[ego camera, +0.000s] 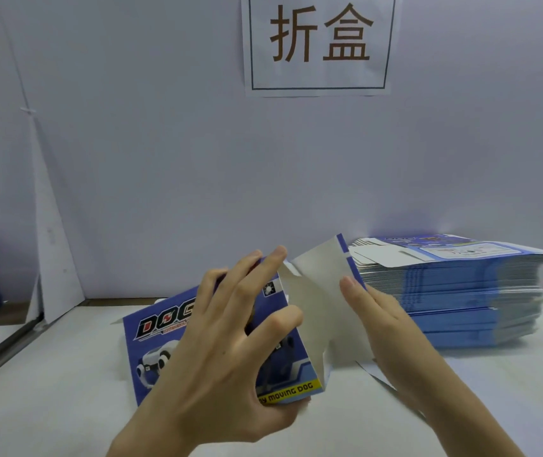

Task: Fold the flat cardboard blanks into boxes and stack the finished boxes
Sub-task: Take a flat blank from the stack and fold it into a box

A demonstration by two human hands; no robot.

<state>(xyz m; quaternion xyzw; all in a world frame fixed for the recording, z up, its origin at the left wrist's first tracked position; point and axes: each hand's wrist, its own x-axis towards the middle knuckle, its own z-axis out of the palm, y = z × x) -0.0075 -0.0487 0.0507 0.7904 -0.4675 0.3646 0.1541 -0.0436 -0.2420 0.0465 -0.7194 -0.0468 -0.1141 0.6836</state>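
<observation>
My left hand (230, 341) clasped the half-open blank (154, 328) at the near middle of the table (65, 407), fingers spread over its blue face and thumb tucked under its near edge. My right hand (385, 318) lay straight-fingered against the white inner panel, gripping nothing. To square it well, I judged I should push that panel out along its creases while steadying the blue face.
</observation>
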